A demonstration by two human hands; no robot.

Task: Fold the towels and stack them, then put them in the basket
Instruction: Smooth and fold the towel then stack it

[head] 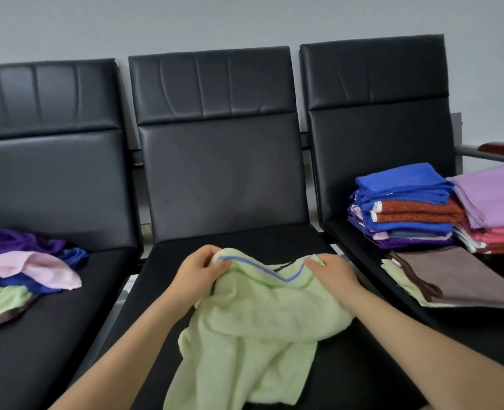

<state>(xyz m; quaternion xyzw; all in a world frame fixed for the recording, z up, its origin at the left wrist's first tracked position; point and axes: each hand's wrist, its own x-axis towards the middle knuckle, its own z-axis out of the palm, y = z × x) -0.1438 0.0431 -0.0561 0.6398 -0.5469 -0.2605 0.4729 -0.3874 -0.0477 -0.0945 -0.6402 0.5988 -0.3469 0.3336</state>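
Head view: a green towel (253,321) lies crumpled on the middle seat (363,365) of a black bench. The left hand (199,269) pinches its far edge near one corner, fingers (221,266) curled round the cloth; the right hand (330,272) grips the same striped edge further right, fingers clamped on it. The edge sags between them.

This looks like the start of one fold: the towel is being found by its corners and is not yet spread. The next move likely calls for pulling the hands apart to draw the edge taut, then laying the cloth flat on the seat.

Unfolded towels (22,270) wait in a heap on the left seat. Folded stacks (404,211) sit on the right seat, with a brown towel (463,279) flat in front of them.

No basket shows. The towel's near end runs off the bottom edge, and a dark label on it is too small to read. The rightmost stack is cut off by the frame.
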